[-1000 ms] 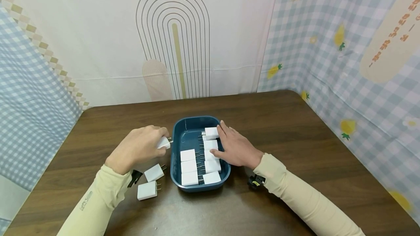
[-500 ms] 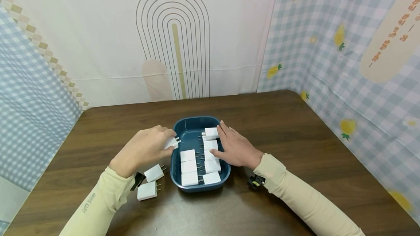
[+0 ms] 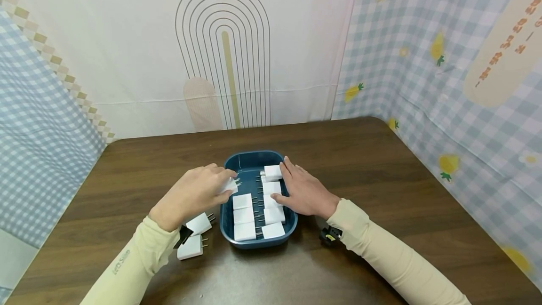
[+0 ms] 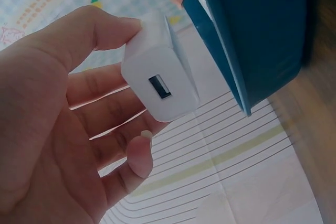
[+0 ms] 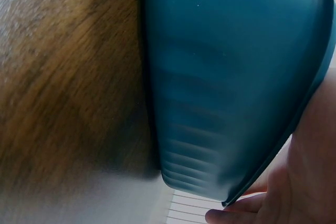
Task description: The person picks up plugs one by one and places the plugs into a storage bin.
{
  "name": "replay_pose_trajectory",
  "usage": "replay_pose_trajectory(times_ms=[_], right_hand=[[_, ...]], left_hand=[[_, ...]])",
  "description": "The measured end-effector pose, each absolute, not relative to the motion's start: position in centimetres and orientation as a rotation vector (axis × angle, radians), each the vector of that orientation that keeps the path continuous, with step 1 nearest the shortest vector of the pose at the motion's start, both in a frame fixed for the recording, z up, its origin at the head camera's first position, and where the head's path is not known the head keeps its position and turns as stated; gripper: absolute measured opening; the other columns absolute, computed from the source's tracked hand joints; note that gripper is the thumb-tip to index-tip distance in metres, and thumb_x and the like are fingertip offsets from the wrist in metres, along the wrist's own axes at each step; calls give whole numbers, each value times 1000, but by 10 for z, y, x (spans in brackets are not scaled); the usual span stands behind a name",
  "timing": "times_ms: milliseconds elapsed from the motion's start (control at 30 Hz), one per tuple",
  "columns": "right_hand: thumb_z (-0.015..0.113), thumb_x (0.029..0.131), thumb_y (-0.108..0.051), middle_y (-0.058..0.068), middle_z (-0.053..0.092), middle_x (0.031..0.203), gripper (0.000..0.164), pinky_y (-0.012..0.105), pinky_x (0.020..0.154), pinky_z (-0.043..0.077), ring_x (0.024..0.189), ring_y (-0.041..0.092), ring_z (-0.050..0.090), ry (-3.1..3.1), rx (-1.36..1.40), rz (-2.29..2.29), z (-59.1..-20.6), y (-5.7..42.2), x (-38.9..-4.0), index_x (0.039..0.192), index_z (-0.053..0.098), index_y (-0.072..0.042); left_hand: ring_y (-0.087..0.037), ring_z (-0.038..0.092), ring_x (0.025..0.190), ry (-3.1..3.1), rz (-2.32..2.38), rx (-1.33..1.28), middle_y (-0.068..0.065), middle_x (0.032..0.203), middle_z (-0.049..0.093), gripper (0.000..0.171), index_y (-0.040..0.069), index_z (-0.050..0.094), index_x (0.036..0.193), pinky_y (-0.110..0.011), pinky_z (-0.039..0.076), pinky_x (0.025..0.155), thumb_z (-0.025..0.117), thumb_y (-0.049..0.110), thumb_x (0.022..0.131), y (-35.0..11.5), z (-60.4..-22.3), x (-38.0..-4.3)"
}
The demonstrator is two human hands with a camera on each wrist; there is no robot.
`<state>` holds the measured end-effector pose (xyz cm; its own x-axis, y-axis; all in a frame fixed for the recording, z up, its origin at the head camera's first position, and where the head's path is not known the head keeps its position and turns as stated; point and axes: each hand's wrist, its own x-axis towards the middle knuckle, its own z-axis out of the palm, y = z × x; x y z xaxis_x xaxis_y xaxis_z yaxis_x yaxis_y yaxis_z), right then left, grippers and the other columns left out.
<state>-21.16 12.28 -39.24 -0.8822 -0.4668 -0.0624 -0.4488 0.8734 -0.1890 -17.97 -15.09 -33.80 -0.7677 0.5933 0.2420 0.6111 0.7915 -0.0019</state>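
Note:
My left hand [image 3: 192, 194] pinches a white USB wall charger [image 3: 229, 186] over the left rim of a dark blue tray [image 3: 242, 164]. Its metal prongs point right. In the left wrist view, the USB port of the charger [image 4: 161, 85] faces the camera, with the thumb on one side and fingers on the other. My right hand [image 3: 309, 193] lies over the tray's right rim, fingers extended, thumb on a charger in the right column. Inside the tray, three chargers [image 3: 243, 215] form a left column and several [image 3: 273, 214] a right column, prongs facing inward.
Two more white chargers [image 3: 199, 224] lie on the brown wooden table [image 3: 347, 154] left of the tray, below my left forearm. Patterned cloths [image 3: 305, 51] hang behind the table and along its sides.
My left hand has moved right with the charger, from beside the tray to over its left part. The right hand and the chargers in the tray stay in place.

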Motion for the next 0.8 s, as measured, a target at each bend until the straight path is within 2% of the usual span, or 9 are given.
replay_pose_trajectory(times_ms=[133,567,800], right_hand=[[54,99,-58,19,11,170,90,48,127,25,157,33,22,2936,-716,-254,-393,123,-212,161,20,0],[53,100,-58,20,11,170,90,48,126,25,157,33,22,2937,-720,-244,-392,123,-212,161,20,0],[52,100,-57,20,10,170,90,48,127,25,157,33,21,2935,-726,-243,-393,124,-212,160,19,0]], left_hand=[[-19,69,89,-2732,-104,-968,-10,107,76,37,7,72,122,-36,62,75,75,28,91,-149,-339,-180],[-24,71,104,-2742,-84,-1037,-9,114,76,40,7,69,126,-41,60,92,76,27,92,-143,-348,-185],[-24,71,108,-2751,-91,-1054,-8,117,75,41,8,68,129,-42,58,95,75,26,93,-142,-355,-189]])
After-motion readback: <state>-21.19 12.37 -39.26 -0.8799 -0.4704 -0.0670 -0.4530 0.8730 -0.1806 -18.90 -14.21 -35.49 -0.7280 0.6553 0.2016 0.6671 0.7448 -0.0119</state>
